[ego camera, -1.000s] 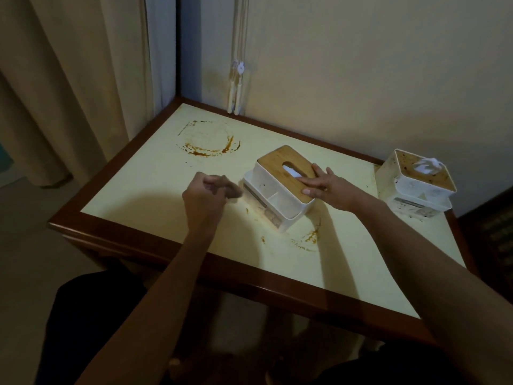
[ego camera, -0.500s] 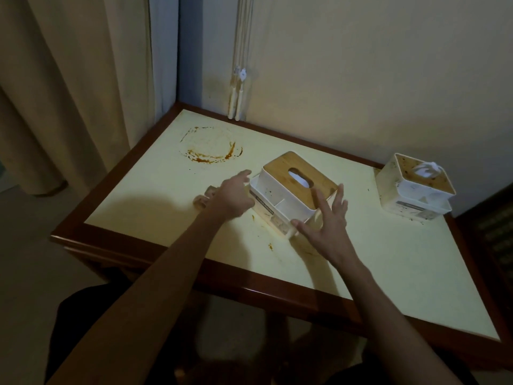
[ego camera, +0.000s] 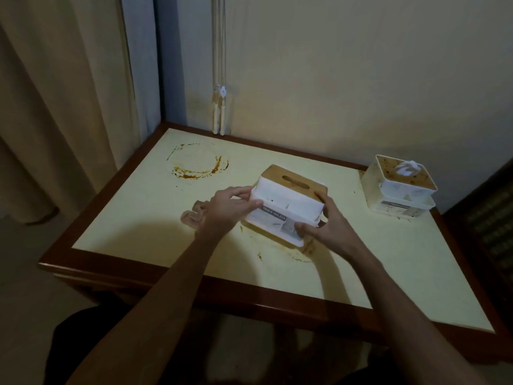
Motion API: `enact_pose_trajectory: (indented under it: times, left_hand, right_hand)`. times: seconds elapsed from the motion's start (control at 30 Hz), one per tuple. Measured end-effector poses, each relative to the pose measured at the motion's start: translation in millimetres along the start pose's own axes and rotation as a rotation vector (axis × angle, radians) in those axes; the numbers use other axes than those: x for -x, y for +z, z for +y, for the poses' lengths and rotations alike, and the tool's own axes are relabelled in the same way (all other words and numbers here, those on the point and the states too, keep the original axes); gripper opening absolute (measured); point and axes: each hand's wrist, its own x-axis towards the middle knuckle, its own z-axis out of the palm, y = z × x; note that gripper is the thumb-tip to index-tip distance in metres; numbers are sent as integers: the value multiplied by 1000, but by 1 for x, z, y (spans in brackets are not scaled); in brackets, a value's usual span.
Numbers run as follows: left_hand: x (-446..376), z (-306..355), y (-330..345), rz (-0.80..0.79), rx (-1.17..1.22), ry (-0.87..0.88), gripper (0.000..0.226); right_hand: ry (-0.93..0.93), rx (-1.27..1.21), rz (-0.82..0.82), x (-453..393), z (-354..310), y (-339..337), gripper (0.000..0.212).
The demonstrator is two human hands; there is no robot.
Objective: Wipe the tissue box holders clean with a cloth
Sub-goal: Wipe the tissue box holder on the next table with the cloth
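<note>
- Cloth [ego camera: 191,216] lies crumpled on the table [ego camera: 138,232], just behind the left wrist.
- Left hand [ego camera: 226,208] grips the white tissue box holder [ego camera: 288,205] at its left end.
- Right hand [ego camera: 322,226] clasps its right, near corner.
- Second, stained holder [ego camera: 399,187] sits far right.

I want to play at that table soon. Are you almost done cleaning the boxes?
Not yet, about halfway. The near holder looks mostly clean already, and the left hand and right hand grip it, tilted up off the table. The cloth lies by the left wrist, not in use. The far holder is still speckled with brown spots, so it is left to wipe.
</note>
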Motion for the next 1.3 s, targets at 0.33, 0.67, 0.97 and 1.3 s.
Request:
enact_pose_trajectory:
  times: [0.33,0.67,0.97,1.3]
  left_hand:
    - [-36,55,19,56,-177,137,45]
    - [-58,59,40,-83,-4,28,41]
    - [-40,-12,-14,223,-812,-235,29]
    - [-14,-45,-17,138,-827,-144,20]
  right_hand:
    - [210,-119,-118,-34,-23,-54,45]
    - [377,-222,-160,-66,-12,-72,51]
    - [434,-294,-176,-71,1,-74,51]
    - [380,-92,-45,-73,-7,-76,76]
